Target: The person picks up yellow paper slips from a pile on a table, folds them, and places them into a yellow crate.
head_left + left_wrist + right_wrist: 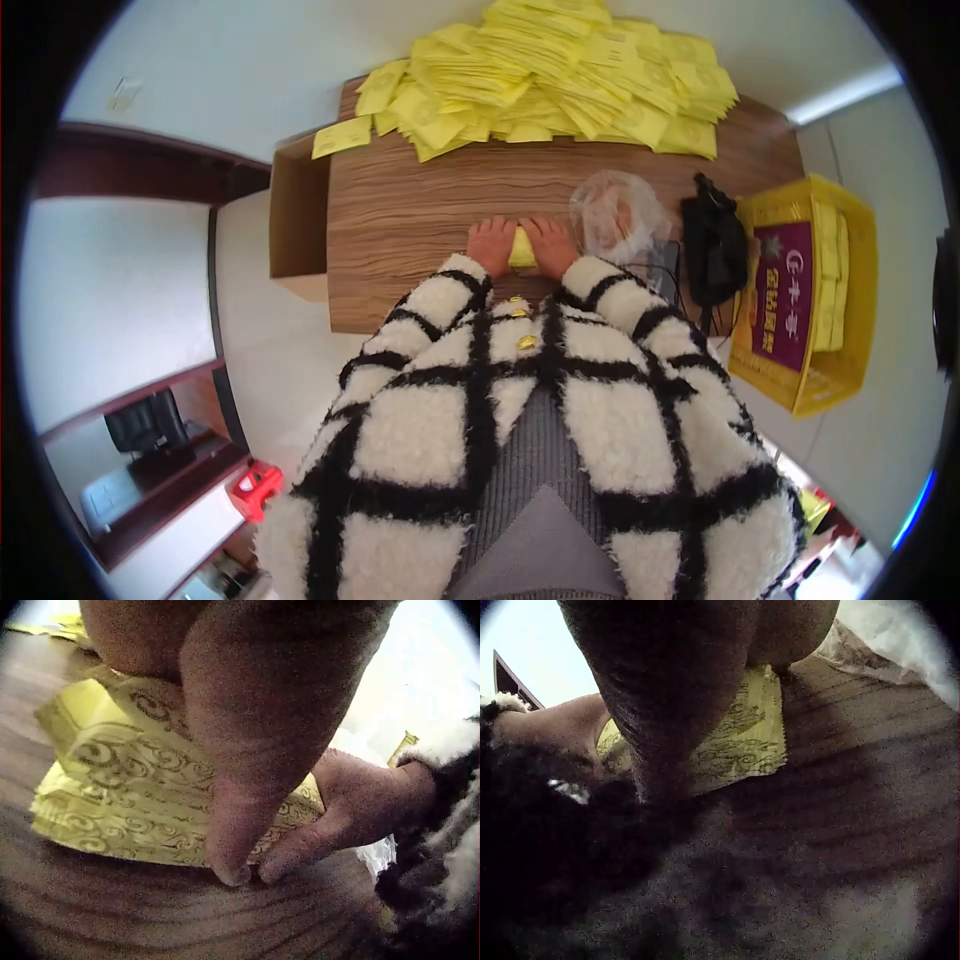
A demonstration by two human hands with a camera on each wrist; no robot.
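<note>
Yellow packets (522,249) (small stack) pinched between both hands.

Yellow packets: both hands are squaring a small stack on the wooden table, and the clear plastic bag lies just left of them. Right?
Not quite. The clear plastic bag lies to the right of the hands, as the head view shows. The left hand and right hand do hold a small stack of yellow packets on the wooden table.

A wide heap of loose yellow paper packets (560,75) covers the far end of the wood-grain tabletop (420,210) at twelve o'clock. A crumpled clear plastic bag (615,215) lies at one o'clock, beside what seems a black pouch (713,250). A yellow plastic crate (812,300) stands at three o'clock.
</note>
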